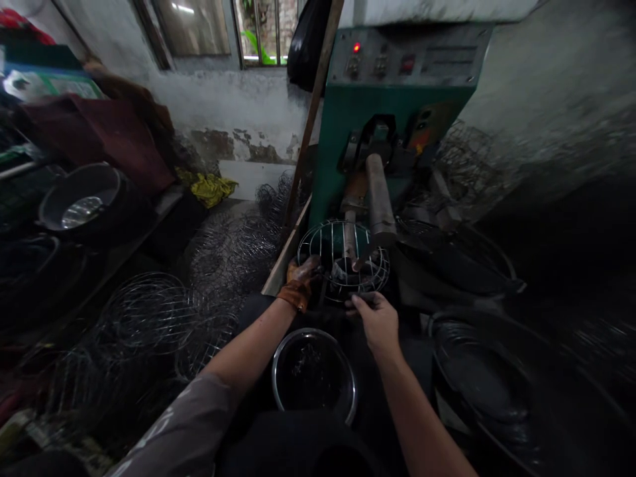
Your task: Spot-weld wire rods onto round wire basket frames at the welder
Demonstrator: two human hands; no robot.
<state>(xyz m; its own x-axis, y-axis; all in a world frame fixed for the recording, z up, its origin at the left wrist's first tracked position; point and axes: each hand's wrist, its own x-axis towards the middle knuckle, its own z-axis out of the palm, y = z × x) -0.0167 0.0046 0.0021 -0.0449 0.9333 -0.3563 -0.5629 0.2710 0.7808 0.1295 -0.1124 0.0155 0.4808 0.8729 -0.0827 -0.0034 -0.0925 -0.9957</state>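
Hands: gloved left hand (pixel 302 277) is gripping; bare right hand (pixel 376 319) is pinching, we cannot tell on what. Green machine (pixel 392 99) is standing before us; wire rack (pixel 332 244) is sitting below its cylinder (pixel 380 199), rim in our left hand; round bowl (pixel 274 372) is resting nearer.

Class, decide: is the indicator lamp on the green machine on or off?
On: the indicator lamp glows red on the control panel.

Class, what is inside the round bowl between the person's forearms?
Small shiny bits lie inside the bowl, too dark to identify. Dark cloth covers its near edge, so anything there cannot be seen.
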